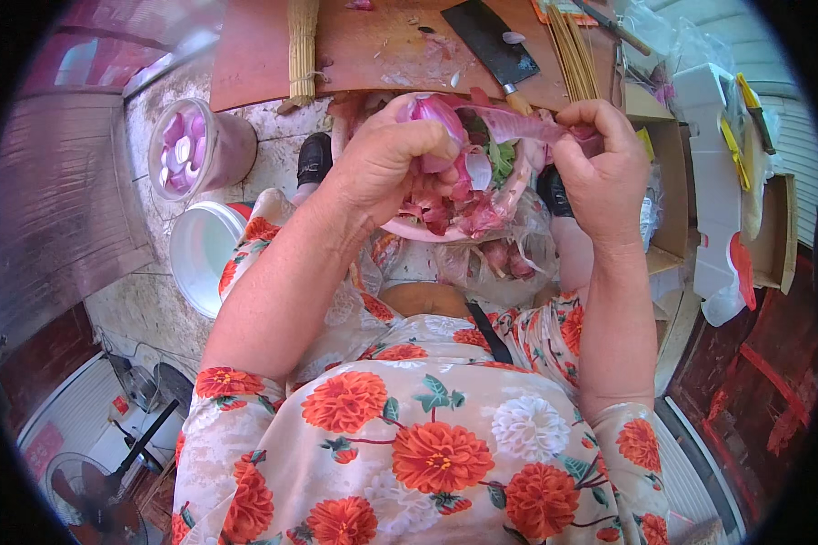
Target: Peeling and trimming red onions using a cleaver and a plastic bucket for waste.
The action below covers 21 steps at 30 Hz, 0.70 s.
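Observation:
My left hand (399,153) grips a purple-red onion (436,129) above a pink basin (426,233). Between the thumb and fingers of my right hand (600,163) is the end of a strip of onion skin (518,127), stretched across from the onion side. Red onion skins (477,214) and green leaves (501,160) lie in the basin below. Under its near edge is a clear plastic bag (497,266) with whole red onions inside. A translucent bucket (235,146) at the left holds peeled onions (183,150).
A cleaver (491,44) lies on the wooden board (375,41), between a bundled stick whisk (303,48) and thin wooden skewers (572,54). A white bucket (204,255) stands at the left, cardboard boxes (668,184) and a white foam box (705,177) at the right.

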{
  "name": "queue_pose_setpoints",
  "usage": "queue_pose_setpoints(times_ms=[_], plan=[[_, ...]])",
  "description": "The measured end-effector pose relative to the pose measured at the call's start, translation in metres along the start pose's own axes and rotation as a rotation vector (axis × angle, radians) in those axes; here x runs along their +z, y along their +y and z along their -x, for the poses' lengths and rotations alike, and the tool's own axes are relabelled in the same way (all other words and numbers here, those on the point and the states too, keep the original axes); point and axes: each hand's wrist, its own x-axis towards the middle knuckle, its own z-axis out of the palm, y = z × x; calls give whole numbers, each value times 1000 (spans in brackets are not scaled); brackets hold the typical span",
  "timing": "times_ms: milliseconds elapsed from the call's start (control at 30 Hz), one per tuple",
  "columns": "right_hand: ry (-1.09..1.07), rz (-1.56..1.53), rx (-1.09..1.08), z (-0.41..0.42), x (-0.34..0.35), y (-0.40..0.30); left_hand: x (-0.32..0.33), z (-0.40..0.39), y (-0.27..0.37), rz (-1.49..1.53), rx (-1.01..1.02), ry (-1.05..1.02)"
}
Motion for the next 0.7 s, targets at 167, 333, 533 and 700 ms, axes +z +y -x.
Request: queue_pose_setpoints(times_ms=[167,333,533,700], plan=[[-8,-38,30,0,-1,6,-13,-3,4,99,12,20],[-220,-187,121,7,10,9,3,7,4,-162,88,-75],[-332,-472,7,15,27,-7,9,12,3,-565,77,-158],[-302,-242,-53,12,17,-19,4,11,4,-712,169,-160]])
